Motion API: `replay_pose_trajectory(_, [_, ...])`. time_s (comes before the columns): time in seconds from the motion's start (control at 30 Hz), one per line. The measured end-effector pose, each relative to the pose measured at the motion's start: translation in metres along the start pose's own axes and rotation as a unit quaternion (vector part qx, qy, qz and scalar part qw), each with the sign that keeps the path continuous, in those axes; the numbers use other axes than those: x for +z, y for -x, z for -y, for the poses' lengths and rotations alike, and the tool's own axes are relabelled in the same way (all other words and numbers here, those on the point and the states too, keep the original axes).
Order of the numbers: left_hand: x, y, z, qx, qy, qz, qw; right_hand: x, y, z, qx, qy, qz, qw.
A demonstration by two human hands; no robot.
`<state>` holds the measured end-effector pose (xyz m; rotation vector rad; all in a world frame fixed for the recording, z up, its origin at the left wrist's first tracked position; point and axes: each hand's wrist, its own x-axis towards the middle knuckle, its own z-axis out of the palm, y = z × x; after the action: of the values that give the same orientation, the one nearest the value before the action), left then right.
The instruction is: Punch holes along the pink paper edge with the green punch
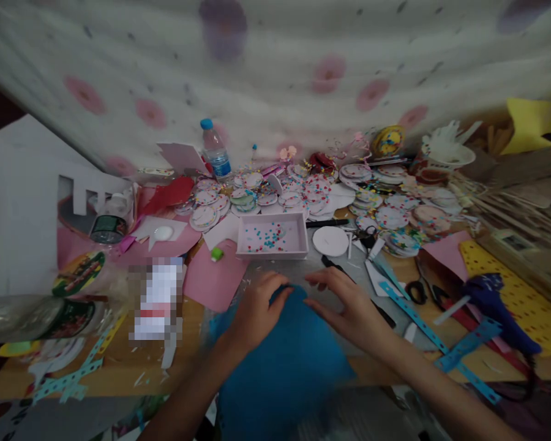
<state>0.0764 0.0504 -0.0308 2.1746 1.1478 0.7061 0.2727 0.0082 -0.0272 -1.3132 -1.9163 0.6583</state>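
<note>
Your left hand (262, 301) sits just below the centre of the frame, its thumb and fingertips closed on the upper edge of a blue sheet (275, 361). Your right hand (346, 300) is at right of centre, fingers parted and curved, thumb near the sheet's upper right edge; contact there cannot be told. The sheet fills the lower centre, spreading beneath both your wrists and past the front edge of the table (195, 334); its lower part is blurred. Beyond your hands, at mid-frame, stands a shallow pale box (295, 234) with small blue and red dots inside. Just right of it lie a white disc (330, 241) and, above that, a black pen (328, 224). Noted at right: black-handled scissors (416, 292), a blue glue gun (500, 306) and crossed blue punched strips (413, 315). Dotted discs (316, 190) crowd the upper centre; a blue-capped bottle (217, 150) stands upright to their left.
</note>
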Motion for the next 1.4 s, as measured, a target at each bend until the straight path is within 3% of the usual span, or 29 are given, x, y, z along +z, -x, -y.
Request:
replay_pose_trajectory(0.17, [-0.024,0.017,-0.032,-0.003,0.042,0.007,0.999,-0.008,-0.014,0.020,0.020,-0.118,0.024,0.993])
replay_pose_trajectory(0.33, [-0.032,0.027,-0.040,-0.049,0.094,0.001,0.994,-0.027,-0.011,0.029,0.111,-0.182,0.036,0.976])
replay_pose_trajectory(0.43, [-0.031,0.030,-0.043,-0.066,0.105,0.000,0.992,-0.027,-0.006,0.034,0.108,-0.170,0.079,0.976])
replay_pose_trajectory(0.53, [-0.039,0.035,-0.041,-0.049,0.074,-0.023,0.996,-0.022,0.001,0.028,0.074,-0.090,0.121,0.986])
replay_pose_trajectory(0.63, [-0.058,0.041,-0.029,-0.060,0.011,-0.117,0.991,-0.019,0.008,0.002,0.054,0.069,0.059,0.994])
replay_pose_trajectory(0.7, [-0.070,0.040,-0.016,-0.084,-0.027,-0.180,0.980,-0.019,0.015,-0.023,0.050,0.188,0.017,0.981])
replay_pose_trajectory(0.77, [-0.074,0.031,0.001,-0.093,-0.044,-0.204,0.973,-0.017,0.024,-0.046,0.061,0.267,0.005,0.962])
replay_pose_trajectory(0.97, [-0.044,-0.014,0.041,-0.048,-0.062,-0.094,0.992,-0.013,0.053,-0.074,0.088,0.294,0.015,0.952])
replay_pose_trajectory(1.1, [-0.033,-0.023,0.045,-0.047,-0.074,-0.091,0.992,-0.023,0.070,-0.083,0.094,0.314,0.004,0.945])
replay_pose_trajectory(1.27, [-0.033,0.010,0.025,-0.076,-0.072,-0.137,0.985,-0.032,0.084,-0.096,0.091,0.326,-0.015,0.941])
replay_pose_trajectory(1.4, [-0.017,0.046,0.001,-0.140,-0.035,-0.164,0.976,-0.034,0.083,-0.095,0.085,0.306,-0.020,0.948])
